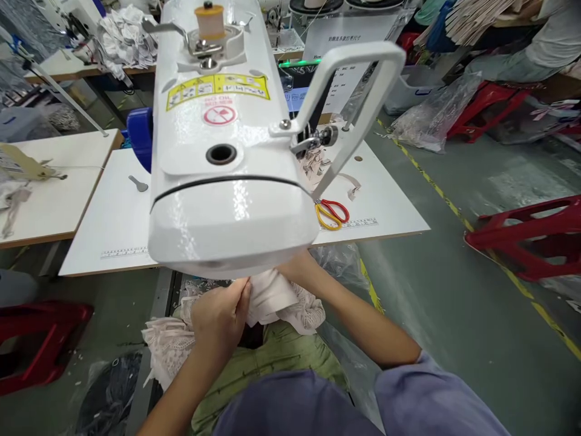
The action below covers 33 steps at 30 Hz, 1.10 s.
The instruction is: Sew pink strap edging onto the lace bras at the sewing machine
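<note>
My left hand (220, 315) is closed on the edge of a pale cream garment piece (272, 297), with thumb and fingers pinched together. At the garment's far side is my right hand (297, 266), its fingers hidden under the head of a white sewing machine (231, 218). The garment hangs in folds over my lap, and its right part looks lacy or gathered. Left of it lies a pile of similar lace-trimmed pieces (170, 348). Whether the cloth reaches the needle is hidden by the machine head.
Scissors with red and yellow handles (333, 215) lie on the white table (385, 194) beside fabric scraps (315, 166). A small grey tool (138, 184) is on the table's left. Red stools (535, 236) stand on the floor at both sides. A person (544, 54) sits at the upper right.
</note>
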{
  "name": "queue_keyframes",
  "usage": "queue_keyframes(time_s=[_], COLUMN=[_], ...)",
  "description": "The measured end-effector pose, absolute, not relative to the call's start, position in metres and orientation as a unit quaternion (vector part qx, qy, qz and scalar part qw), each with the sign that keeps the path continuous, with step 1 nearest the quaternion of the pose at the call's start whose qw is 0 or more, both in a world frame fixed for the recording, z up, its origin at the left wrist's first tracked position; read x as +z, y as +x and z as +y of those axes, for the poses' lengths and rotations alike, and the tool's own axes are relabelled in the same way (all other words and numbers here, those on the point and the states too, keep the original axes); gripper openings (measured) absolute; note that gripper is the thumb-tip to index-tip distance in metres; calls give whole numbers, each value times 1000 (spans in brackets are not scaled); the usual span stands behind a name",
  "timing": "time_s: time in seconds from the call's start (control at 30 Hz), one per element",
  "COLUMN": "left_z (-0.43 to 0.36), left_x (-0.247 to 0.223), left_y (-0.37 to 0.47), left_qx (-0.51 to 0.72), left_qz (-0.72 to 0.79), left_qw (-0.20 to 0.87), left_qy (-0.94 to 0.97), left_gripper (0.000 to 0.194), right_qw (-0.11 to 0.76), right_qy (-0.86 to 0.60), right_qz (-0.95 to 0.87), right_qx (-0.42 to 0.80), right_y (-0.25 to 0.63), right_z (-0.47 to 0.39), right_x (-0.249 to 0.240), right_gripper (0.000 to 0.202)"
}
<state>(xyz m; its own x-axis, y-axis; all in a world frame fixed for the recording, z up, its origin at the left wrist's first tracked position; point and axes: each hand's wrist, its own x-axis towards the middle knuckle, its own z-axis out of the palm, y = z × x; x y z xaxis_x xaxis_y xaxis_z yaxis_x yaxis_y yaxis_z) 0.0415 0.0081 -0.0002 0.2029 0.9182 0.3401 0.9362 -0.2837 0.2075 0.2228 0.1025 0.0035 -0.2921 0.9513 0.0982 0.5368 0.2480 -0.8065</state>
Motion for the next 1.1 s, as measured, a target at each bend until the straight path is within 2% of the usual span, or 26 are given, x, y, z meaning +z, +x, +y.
queue_keyframes(time_s=[0.17, 0.67, 0.97, 1.1], left_z=[12, 14, 13, 14], left_x=[2, 1, 3, 3], left_y=[43, 41, 38, 33], left_qx=[-182, -197, -187, -176], left_qz=[-603, -587, -574, -576], left_qw=[38, 49, 87, 115], left_qy=[-776, -784, -792, -790], left_gripper=[32, 30, 29, 30], right_qw=[266, 332, 305, 295], right_qy=[-536, -518, -519, -513], right_qz=[-738, -693, -719, -732], right_qx=[311, 375, 348, 338], right_y=[221, 222, 220, 221], right_z=[104, 102, 108, 109], right_x=[13, 16, 8, 4], right_gripper=[10, 5, 8, 16])
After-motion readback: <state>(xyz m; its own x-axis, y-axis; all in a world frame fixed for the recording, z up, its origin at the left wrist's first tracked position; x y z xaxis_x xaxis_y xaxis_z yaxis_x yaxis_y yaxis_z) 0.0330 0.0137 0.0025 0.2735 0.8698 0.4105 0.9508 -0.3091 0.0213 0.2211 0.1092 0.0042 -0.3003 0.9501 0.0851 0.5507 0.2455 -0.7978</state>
